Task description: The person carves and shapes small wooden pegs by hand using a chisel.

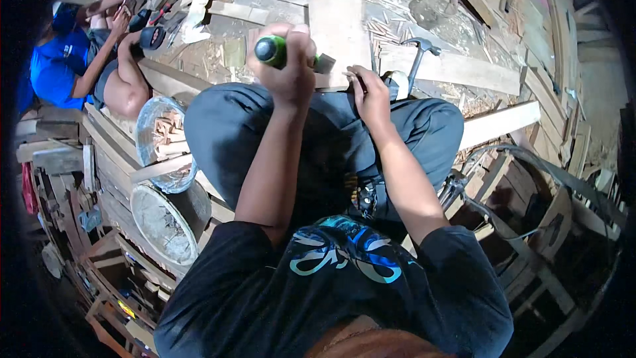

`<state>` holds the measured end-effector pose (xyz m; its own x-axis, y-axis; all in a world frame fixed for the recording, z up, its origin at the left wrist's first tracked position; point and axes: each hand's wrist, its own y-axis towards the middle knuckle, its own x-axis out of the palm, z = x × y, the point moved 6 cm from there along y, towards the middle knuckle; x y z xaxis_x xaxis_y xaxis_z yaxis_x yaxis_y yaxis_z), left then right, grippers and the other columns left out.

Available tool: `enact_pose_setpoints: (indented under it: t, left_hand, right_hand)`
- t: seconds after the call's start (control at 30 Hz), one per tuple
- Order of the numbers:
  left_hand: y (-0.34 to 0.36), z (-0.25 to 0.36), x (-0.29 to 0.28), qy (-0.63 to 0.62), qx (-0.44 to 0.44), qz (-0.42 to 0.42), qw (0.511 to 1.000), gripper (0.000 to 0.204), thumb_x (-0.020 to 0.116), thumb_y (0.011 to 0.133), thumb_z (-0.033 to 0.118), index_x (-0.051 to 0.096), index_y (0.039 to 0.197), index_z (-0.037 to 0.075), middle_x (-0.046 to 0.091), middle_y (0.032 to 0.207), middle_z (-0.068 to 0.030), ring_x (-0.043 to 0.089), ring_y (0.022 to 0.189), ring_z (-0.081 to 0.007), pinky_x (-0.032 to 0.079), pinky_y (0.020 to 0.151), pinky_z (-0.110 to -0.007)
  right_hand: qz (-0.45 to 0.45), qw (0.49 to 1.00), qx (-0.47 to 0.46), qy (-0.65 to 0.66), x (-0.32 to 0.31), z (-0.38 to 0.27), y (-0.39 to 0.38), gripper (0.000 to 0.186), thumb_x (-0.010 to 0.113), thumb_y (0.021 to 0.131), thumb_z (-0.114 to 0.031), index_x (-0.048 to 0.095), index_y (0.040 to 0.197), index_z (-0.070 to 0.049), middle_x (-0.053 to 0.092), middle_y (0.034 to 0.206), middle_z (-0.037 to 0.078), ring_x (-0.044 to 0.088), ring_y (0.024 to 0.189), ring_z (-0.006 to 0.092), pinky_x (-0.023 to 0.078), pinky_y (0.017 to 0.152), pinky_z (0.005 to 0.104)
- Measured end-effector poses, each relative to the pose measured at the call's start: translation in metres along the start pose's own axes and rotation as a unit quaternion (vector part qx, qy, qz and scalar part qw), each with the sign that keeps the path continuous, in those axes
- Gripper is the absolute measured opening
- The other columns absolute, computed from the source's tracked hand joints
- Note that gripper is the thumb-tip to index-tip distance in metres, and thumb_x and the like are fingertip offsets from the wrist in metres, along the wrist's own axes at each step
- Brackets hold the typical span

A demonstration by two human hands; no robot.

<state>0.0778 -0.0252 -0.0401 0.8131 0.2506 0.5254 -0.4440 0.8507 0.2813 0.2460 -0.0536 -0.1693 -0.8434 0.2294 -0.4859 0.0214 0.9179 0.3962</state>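
Note:
My left hand (285,59) is wrapped round the green and black handle (270,51) of a tool with a broad, flat metal blade (324,63). That blade points down toward a pale wooden board (336,16) in front of my crossed legs. Beside it, my right hand (371,95) has its thumb and fingers closed round a small wooden piece (349,74) at the board's near end, partly hidden by the fingers. A claw hammer (419,56) lies just right of my right hand. Several thin wooden sticks (387,34) are scattered beyond it.
At my left stand a bucket (141,134) holding wood pieces and a round tub (142,209). A person in a blue shirt (61,69) sits at the far left. A long plank (470,73) lies to the right; a pale beam (500,124) juts past my right knee.

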Motion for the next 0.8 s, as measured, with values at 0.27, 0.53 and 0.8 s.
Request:
enact_pose_setpoints:
  t: [0.27,0.53,0.8]
  left_hand:
    - [-0.003,-0.029,0.001,0.105,0.027,-0.025,0.994,0.012,0.062,0.081,0.002,0.053,0.073,0.001,0.052,0.06,0.0,0.047,0.052,-0.0063,0.037,0.048,-0.022]
    - [-0.006,-0.023,0.009,0.102,-0.02,-0.017,0.994,0.015,0.065,0.079,0.004,0.056,0.068,-0.002,0.055,0.062,-0.0007,0.052,0.057,-0.0052,0.042,0.054,-0.021]
    - [-0.007,-0.017,0.013,0.08,-0.032,-0.027,0.996,0.012,0.065,0.077,0.0,0.056,0.07,-0.001,0.054,0.062,-0.0007,0.051,0.058,-0.0057,0.042,0.053,-0.021]
  right_hand:
    - [-0.035,0.999,-0.001,-0.007,0.006,-0.006,-0.001,0.011,0.067,0.083,-0.003,0.065,0.094,-0.001,0.066,0.087,0.016,0.066,0.079,0.0315,0.052,0.07,0.0362]
    - [-0.045,0.998,-0.018,-0.035,0.007,-0.006,0.001,0.015,0.065,0.081,0.001,0.065,0.096,-0.002,0.065,0.087,0.015,0.065,0.078,0.0332,0.051,0.069,0.0373]
    - [-0.024,0.999,-0.019,-0.025,0.007,-0.002,0.001,0.01,0.065,0.083,-0.003,0.066,0.093,-0.002,0.066,0.087,0.015,0.065,0.078,0.0334,0.051,0.069,0.038]
